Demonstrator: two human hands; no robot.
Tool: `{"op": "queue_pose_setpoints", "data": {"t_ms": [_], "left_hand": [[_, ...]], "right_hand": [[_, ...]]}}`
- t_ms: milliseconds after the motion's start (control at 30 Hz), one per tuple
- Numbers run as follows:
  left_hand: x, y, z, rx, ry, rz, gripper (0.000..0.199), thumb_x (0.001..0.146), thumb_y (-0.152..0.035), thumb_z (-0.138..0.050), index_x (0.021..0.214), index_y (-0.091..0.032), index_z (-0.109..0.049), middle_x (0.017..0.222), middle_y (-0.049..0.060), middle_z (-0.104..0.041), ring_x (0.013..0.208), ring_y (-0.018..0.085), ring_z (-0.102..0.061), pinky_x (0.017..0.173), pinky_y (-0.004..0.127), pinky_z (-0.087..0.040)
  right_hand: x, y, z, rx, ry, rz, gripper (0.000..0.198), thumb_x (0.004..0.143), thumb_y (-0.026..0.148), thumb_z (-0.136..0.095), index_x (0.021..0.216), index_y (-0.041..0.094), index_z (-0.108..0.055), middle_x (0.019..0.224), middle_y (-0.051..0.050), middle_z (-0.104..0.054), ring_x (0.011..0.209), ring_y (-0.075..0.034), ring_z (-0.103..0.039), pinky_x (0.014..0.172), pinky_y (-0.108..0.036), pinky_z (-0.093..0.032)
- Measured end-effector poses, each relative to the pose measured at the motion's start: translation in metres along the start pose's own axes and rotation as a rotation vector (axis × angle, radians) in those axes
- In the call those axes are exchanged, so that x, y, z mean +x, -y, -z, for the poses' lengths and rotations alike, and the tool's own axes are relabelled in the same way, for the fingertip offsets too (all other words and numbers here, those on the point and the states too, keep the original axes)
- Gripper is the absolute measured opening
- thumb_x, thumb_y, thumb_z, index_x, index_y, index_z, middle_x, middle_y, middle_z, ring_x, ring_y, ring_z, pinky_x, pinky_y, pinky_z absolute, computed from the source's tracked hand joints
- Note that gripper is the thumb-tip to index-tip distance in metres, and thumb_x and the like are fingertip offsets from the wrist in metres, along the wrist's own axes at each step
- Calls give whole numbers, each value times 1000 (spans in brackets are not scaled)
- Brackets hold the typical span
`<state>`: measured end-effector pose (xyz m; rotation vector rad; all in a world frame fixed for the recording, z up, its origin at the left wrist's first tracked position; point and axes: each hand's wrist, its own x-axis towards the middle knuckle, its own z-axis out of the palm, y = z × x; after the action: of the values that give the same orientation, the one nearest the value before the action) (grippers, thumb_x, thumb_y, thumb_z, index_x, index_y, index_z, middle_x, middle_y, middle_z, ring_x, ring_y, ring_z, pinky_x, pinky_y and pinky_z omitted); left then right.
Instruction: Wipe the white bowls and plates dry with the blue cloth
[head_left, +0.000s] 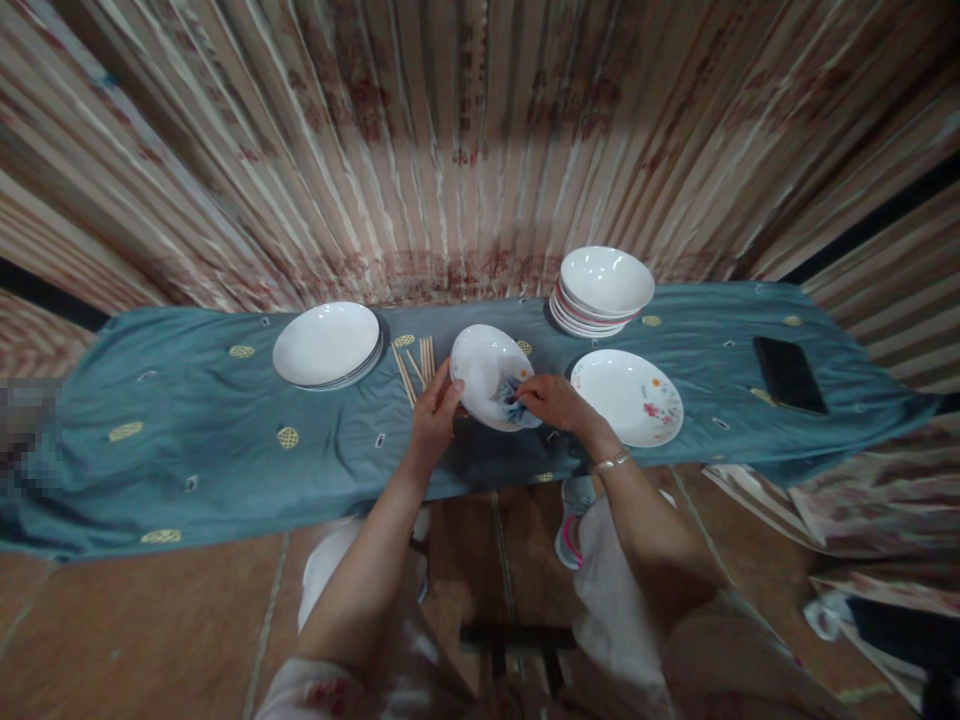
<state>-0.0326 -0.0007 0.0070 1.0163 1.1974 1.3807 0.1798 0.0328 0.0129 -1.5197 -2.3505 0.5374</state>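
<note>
A white bowl (480, 365) is held tilted above the middle of the cloth-covered table. My left hand (436, 415) grips its left rim, with the thumb on the inner side. My right hand (556, 402) pinches a bluish cloth (513, 402) and presses it against the inside of the bowl, near the lower right rim. Just behind my left hand lie several wooden chopsticks (406, 375), partly hidden by that hand. To the right of my right hand rests a white plate with printed flowers (611, 395).
Several stacked plates (327, 342) stand on the left of the blue-green tablecloth (225, 440). At the back right is a stack of bowls (606, 283). A black phone (790, 374) lies near the right end. A pleated curtain (450, 130) hangs behind the table.
</note>
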Motion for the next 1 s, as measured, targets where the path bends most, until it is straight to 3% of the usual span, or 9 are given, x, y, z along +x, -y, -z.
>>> {"op": "queue_pose_setpoints", "data": {"t_ms": [133,233,467,867,1000], "left_hand": [[2,3,1,49,23,-69,56,80,-44,-69,129,-18,-64,131,10,-65,121,27,-60,100,39,-52],[5,8,3,103,46,-110,62,81,-49,-66,132,-15,-60,134,12,-64,122,28,-60,103,41,-50],[9,17,8,201,51,-148,66,84,-54,-61,136,-12,-57,132,14,-65,119,29,-62,100,43,-52],[6,11,9,227,88,-168,58,88,-47,-59,137,-16,-56,138,12,-61,127,27,-57,106,43,-48],[6,12,9,215,98,-194,59,87,-49,-59,137,-16,-57,133,11,-64,121,26,-61,100,40,-52]], "right_hand": [[-2,-1,2,237,113,4,27,83,14,-52,85,16,-79,84,-3,-78,75,-17,-70,70,-24,-50],[-3,2,-2,405,126,45,27,82,16,-52,86,16,-79,83,-2,-77,75,-16,-70,69,-23,-50],[-1,12,-21,687,44,234,26,84,17,-53,95,19,-77,104,-4,-75,96,-18,-69,88,-29,-52],[7,23,-29,579,-100,350,35,87,12,-47,114,18,-70,125,-11,-65,121,-20,-59,110,-40,-41],[12,25,-31,504,-130,347,37,90,15,-47,121,20,-67,136,-10,-59,130,-21,-53,114,-42,-38]]}}
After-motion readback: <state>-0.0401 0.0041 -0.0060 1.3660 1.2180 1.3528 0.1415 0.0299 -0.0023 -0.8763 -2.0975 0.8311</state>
